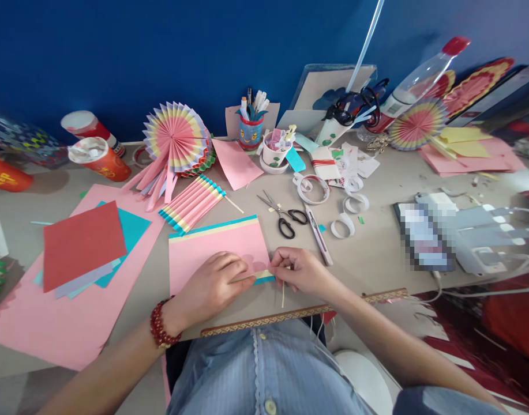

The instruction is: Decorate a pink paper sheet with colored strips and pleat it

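Note:
A pink sheet of paper [212, 245] lies on the table in front of me, with yellow and teal strips along its far and near edges. My left hand [218, 282] rests on its near part, fingers stretched toward the right along the edge. At the sheet's near right corner, my right hand [296, 268] is closed in a pinch. A narrow pale yellow paper strip [283, 295] hangs down from those fingers. Just beyond the sheet is a pleated pink paper piece [192, 204] with yellow and teal ends.
Scissors [284, 216], a utility knife [318, 235] and a tape roll [314, 189] lie beyond my right hand. A folded paper rosette [173, 138] and a pen cup [250, 129] stand toward the wall. Coloured sheets [85, 245] are at left, a phone [424, 236] at right.

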The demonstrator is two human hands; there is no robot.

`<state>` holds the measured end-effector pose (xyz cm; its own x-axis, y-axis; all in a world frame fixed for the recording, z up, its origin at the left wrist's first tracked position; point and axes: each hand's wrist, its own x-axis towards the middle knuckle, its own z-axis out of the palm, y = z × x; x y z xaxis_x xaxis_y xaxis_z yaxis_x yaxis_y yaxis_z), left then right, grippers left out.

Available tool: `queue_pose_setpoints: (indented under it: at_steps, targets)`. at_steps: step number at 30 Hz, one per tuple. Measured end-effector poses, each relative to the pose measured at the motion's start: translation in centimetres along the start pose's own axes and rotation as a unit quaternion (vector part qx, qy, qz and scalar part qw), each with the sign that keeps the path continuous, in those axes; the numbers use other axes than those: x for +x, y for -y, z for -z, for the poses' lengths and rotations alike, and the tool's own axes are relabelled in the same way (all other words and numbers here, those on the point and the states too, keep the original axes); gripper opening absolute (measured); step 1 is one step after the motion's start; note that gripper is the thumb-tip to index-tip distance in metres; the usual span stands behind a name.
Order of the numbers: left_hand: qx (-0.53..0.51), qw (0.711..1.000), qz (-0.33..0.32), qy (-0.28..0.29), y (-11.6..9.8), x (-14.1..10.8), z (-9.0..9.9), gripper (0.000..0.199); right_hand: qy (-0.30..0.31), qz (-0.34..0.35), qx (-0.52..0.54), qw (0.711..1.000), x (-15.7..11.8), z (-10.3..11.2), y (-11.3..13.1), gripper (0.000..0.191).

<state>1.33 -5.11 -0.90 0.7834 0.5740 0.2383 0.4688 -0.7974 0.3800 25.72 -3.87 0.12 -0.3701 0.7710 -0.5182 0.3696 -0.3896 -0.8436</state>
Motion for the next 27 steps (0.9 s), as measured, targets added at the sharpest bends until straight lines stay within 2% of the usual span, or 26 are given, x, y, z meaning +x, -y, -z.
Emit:
queue_pose_setpoints:
  at_steps: [8, 15, 21, 24, 27]
  targets:
    - [-0.02, 1.0, -0.002, -0.009, -0.1, 0.2, 0.2, 0.02, 0.005, 0.008, 0.002, 1.0, 0.0, 0.2, -0.3, 0.012]
    - [-0.053, 0.998, 0.037, 0.027, -0.2, 0.0, 0.6, 0.022, 0.013, 0.028, 0.051, 0.998, -0.3, 0.9, -0.2, 0.024]
    - [-0.152, 0.985, 0.076, -0.016, -0.2, 0.1, 1.4, 0.02, 0.012, 0.062, 0.1, 0.993, -1.2, 0.7, 0.4, 0.031]
    - [-0.25, 0.958, 0.128, -0.055, -0.8, 0.2, 2.3, 0.02, 0.016, 0.102, 0.087, 0.991, -1.9, 0.5, 1.1, 0.028]
    - [-0.405, 0.882, 0.235, -0.059, -1.5, 0.6, 3.3, 0.026, 0.002, 0.178, 0.0, 0.984, -2.6, 0.6, 2.0, 0.021]
